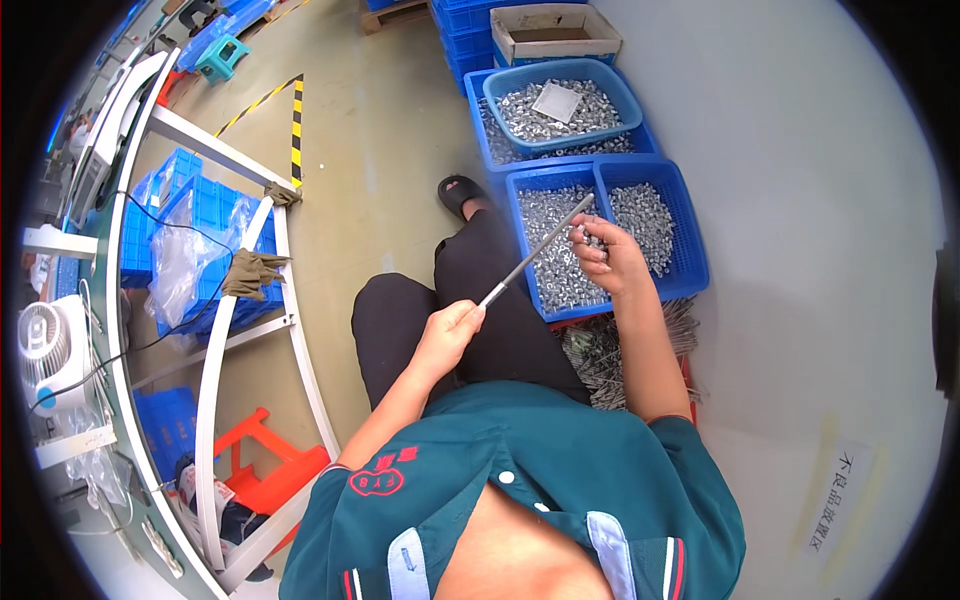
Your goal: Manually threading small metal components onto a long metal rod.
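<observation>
A seated person in a teal work shirt is holding a thin metal rod slantwise across the lap, low in the centre of the frame. The left hand is pinching the rod's near end, fingers curled tight around it, seemingly to steady it. The rod is rising toward the upper right, where the right hand is meeting its far end; that hand's fingers are bunched close, apparently gripping a few small silvery parts against the rod, though exactly what they hold is too small to tell.

Just below the right forearm, a bundle of similar rods is lying within reach. Directly beyond the right hand, two blue crates heaped with small metal parts are sitting side by side, placed where the hand can dip in without stretching. Farther up the frame, a round-cornered blue basket of the same parts is resting on another crate, with a cardboard box behind it. At the left, a white-framed workbench is curving past stacked blue bins.
</observation>
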### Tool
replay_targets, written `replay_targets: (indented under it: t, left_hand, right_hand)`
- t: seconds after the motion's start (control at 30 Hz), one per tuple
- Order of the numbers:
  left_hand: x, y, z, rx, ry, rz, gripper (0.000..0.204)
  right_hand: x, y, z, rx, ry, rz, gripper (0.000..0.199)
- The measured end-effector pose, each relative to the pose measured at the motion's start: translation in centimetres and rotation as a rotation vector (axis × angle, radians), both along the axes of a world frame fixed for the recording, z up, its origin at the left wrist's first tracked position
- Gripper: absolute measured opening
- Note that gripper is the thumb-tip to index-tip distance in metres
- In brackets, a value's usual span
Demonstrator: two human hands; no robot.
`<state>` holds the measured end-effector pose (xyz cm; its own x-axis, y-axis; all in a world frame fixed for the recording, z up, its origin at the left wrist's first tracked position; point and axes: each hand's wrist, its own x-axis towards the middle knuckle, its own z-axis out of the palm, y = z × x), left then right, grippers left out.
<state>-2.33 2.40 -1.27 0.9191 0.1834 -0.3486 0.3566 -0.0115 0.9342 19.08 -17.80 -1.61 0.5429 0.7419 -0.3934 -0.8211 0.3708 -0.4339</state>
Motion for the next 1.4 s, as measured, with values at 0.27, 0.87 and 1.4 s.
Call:
replay_targets:
  t: [0.27,0.87,1.4]
  left_hand:
    - [-1.3,0.3,0.0,0.187,0.009,0.006,0.030]
    - [-1.5,0.5,0.0,0.136,0.008,0.000,0.030]
    - [1.8,-0.5,1.3,0.029,-0.050,0.031,0.032]
  right_hand:
    - [0.7,-0.3,-1.2,0.351,0.068,0.015,0.019]
    - [0.3,-0.1,2.8,-0.191,-0.380,-0.018,0.017]
    - [-1.3,0.4,1.4,-0.130,-0.117,0.072,0.029]
